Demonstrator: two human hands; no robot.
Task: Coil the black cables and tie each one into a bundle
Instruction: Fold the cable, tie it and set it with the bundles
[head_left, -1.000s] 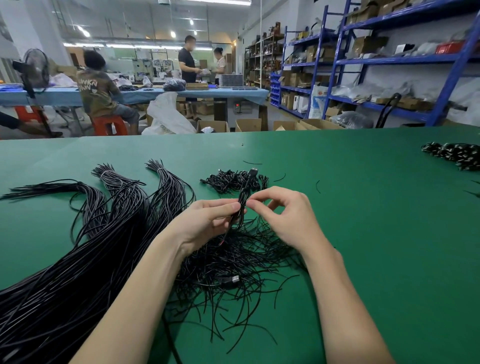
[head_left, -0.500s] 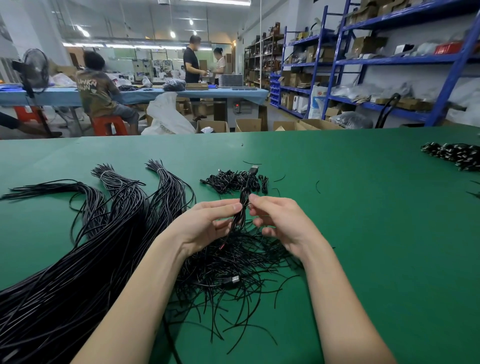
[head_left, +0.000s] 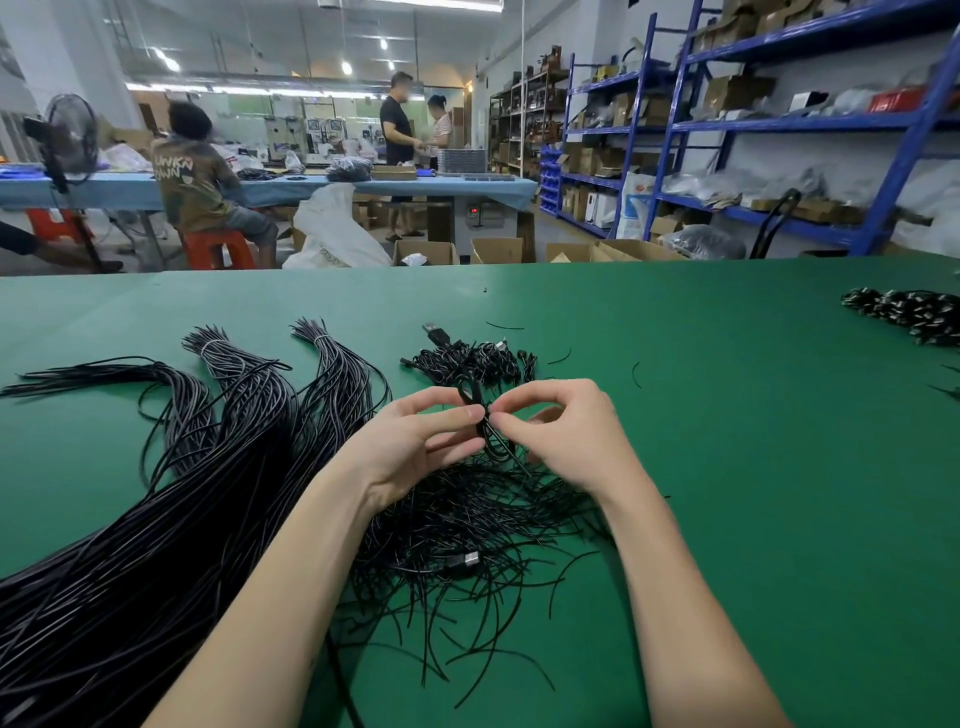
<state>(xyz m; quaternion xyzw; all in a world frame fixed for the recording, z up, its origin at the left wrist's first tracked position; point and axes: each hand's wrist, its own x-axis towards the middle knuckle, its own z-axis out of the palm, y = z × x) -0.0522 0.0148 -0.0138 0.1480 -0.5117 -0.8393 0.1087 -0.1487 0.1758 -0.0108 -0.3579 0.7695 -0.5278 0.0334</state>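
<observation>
Both hands meet over the green table (head_left: 675, 415), mid-tie by the look of it. Left hand (head_left: 410, 452) has thumb & forefinger pinched on the small coiled cable (head_left: 480, 415), which stands upright between the two hands, just above the loose heap. Right hand (head_left: 566, 436) pinches the same spot from the other side, fingers curled, prob. working a thin tie round the coil's waist (the tie itself is too small to make out).

To do this well, I'd say: keep the left pinch firm so the loops don't spring apart, wrap the tie tight at the middle, twist it close against the coil, and tuck the ends in.

Counts:
- 3 long bunches of uncoiled cables (head_left: 249, 405) fanned out at left, each banded near the tip as far as I can tell.
- 1 heap of loose thin ties (head_left: 467, 545) under the wrists, w/ a plug lying in it; strands too many to count.
- 1 pile of finished bundles (head_left: 467, 361) just beyond the hands.
- 1 more pile (head_left: 909, 314) at far right, well apart.
- 1 coil in hand.
</observation>
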